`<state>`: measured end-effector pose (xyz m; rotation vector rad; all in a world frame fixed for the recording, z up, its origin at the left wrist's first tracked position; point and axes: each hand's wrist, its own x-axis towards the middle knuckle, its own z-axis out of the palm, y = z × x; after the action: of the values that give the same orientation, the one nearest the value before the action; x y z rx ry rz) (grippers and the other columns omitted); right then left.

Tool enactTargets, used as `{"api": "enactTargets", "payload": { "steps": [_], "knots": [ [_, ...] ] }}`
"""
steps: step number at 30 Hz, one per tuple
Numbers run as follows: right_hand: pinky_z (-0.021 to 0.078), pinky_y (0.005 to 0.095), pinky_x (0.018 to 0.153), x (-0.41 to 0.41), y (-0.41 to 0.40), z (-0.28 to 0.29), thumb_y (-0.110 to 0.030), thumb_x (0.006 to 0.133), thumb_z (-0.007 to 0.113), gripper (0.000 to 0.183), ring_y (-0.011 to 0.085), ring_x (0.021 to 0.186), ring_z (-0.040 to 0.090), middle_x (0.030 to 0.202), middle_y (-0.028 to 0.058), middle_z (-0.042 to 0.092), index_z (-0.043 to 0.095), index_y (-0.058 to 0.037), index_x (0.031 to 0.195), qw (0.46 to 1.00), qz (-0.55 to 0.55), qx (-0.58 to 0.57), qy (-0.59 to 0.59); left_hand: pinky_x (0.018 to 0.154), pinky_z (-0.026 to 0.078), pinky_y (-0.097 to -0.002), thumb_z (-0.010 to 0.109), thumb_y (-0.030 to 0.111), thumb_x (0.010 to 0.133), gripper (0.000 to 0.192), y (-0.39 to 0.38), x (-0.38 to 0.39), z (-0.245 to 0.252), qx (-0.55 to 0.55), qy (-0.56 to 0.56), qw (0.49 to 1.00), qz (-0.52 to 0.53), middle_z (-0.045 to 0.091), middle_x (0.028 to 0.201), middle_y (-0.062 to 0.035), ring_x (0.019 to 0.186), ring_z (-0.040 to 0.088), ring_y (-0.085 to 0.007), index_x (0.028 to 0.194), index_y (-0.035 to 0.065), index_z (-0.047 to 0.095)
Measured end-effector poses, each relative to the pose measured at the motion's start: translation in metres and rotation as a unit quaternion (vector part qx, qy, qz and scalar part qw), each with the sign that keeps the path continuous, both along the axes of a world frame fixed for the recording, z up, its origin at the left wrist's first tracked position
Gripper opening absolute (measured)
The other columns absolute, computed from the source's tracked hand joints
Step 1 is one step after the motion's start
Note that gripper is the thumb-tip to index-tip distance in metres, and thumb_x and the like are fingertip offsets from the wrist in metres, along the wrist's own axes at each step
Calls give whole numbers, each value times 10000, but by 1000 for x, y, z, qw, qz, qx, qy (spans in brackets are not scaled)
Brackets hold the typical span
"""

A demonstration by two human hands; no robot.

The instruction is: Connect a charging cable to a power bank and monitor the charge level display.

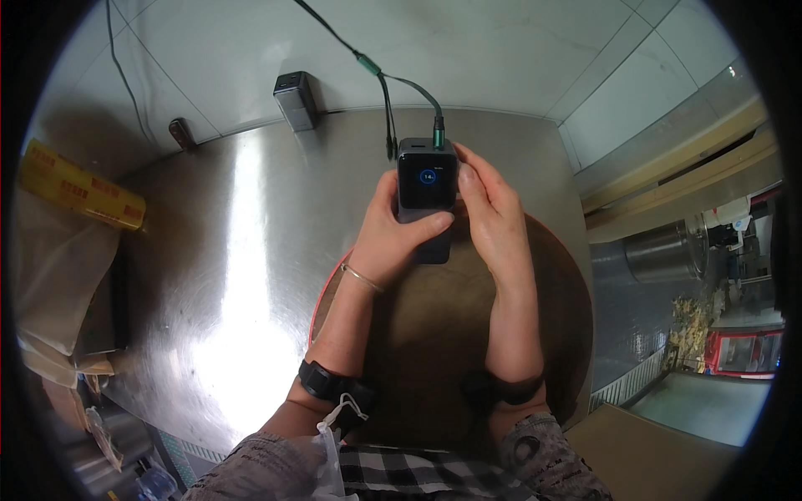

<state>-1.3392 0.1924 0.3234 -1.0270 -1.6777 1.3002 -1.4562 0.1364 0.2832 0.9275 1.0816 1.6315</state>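
Upright before me stands a dark grey power bank (427, 188) with a small lit display. My left hand (401, 232) is wrapped around it, its thumb across the front below the display. My right hand (492, 206) touches its right side near the top with thumb and fingers. A cable with a green-collared plug (438, 134) is plugged into its top; two other plug ends (391, 147) of the same split cable dangle beside it. Below lies a round dark board (438, 351) with a red rim.
A second grey block-shaped charging device (297, 103) stands by the tiled wall on the metal table (169, 250). Left of it is a small dark object (182, 134). A yellow wrapped roll (81, 188) lies at far left. A large metal pot (664, 250) is at right.
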Motion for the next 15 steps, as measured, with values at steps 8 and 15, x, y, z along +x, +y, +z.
{"api": "enactTargets", "payload": {
  "steps": [8,15],
  "knots": [
    [429,292,776,-1,-1,0,-214,901,418,337,192,854,575,912,151,603,486,-11,1161,1000,0,5,-2,809,441,-294,752,152,637,598,0,-1,-2,-8,16,1000,8,534,1011,-93,940,527,-156,1098,1,402],
    [429,298,786,-1,-1,1,-192,897,407,330,201,875,578,928,156,604,485,-6,1159,1000,-3,3,-14,828,437,-299,755,141,629,620,0,-1,-1,-6,5,1000,-1,528,1023,-91,965,523,-165,1113,2,392]
  ]
}}
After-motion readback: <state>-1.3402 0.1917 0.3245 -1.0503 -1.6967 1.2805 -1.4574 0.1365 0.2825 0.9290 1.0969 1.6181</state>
